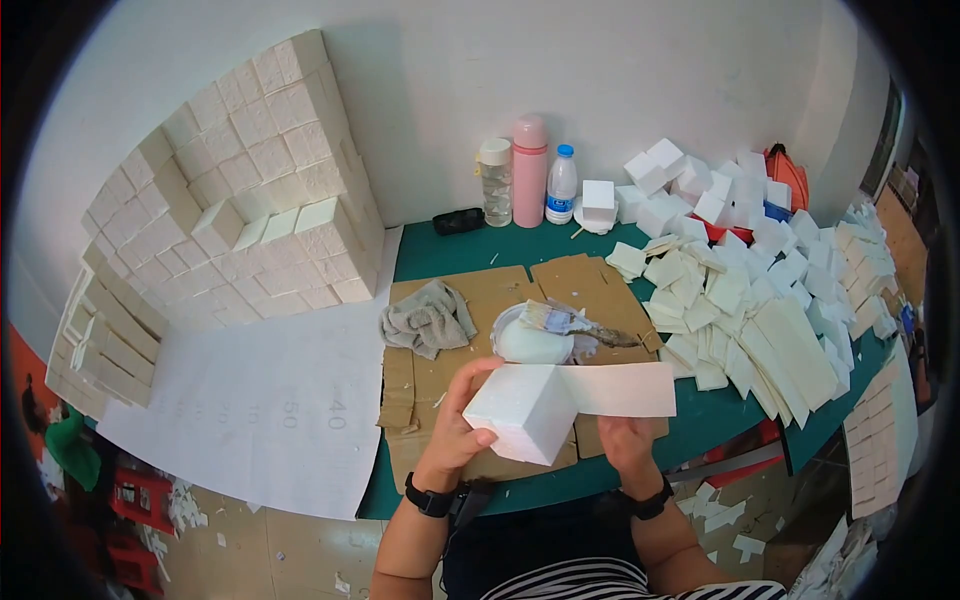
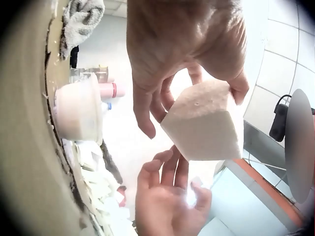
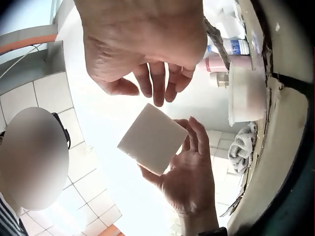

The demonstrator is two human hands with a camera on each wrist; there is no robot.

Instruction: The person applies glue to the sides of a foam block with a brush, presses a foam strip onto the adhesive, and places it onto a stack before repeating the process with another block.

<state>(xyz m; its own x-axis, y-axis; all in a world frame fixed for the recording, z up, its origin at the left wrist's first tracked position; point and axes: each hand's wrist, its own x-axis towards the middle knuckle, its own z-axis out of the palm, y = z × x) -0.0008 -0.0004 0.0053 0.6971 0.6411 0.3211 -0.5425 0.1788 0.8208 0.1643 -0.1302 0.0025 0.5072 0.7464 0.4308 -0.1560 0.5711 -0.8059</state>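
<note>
My left hand (image 1: 456,425) grips a white foam-like block (image 1: 515,400), thumb on the near side and fingers round the far side. From the block's right side a flat, pale rectangular sheet (image 1: 628,390) juts out in the head view. Below that sheet is my right hand (image 1: 628,445), its fingertips hidden behind it there. The left wrist view shows the right hand (image 2: 172,206) palm up with loosely bent fingers. In the right wrist view, those fingers (image 3: 157,83) extend just above the block (image 3: 153,138). Beyond the block stand a white tub (image 1: 530,345) and a brush (image 1: 548,318) with white-coated bristles.
Cardboard (image 1: 490,285) covers part of the green tabletop (image 1: 440,262). A grey cloth (image 1: 428,318) lies at left, before a tall stack of white blocks (image 1: 270,160). Loose pale pieces (image 1: 715,290) pile up at right. A pink bottle (image 1: 530,175) stands at the back.
</note>
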